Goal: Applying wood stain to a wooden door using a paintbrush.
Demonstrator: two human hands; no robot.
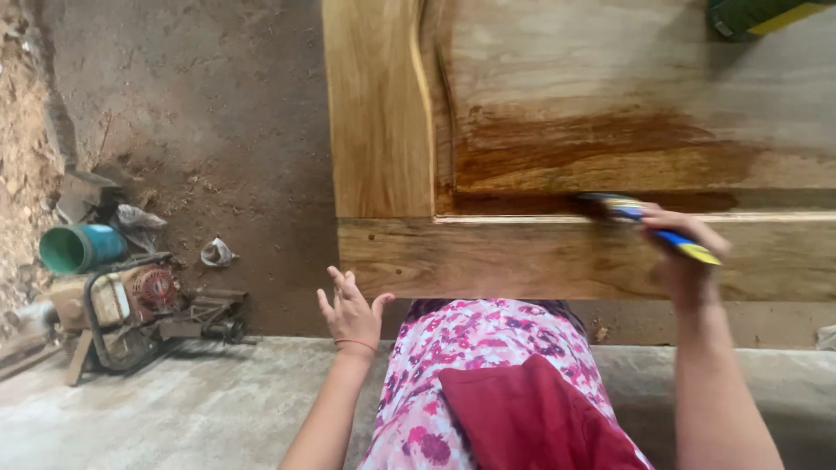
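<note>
Your right hand (pixel 688 252) grips a blue-and-yellow-handled paintbrush (pixel 649 222), bristles on the pale wooden door panel (pixel 610 96) at its dark stained strip; your left hand (pixel 351 309) hangs open, fingers spread, empty

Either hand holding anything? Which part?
Right hand grips a paintbrush by its blue-and-yellow handle, bristles on the wooden panel. Left hand is open and holds nothing.
</note>
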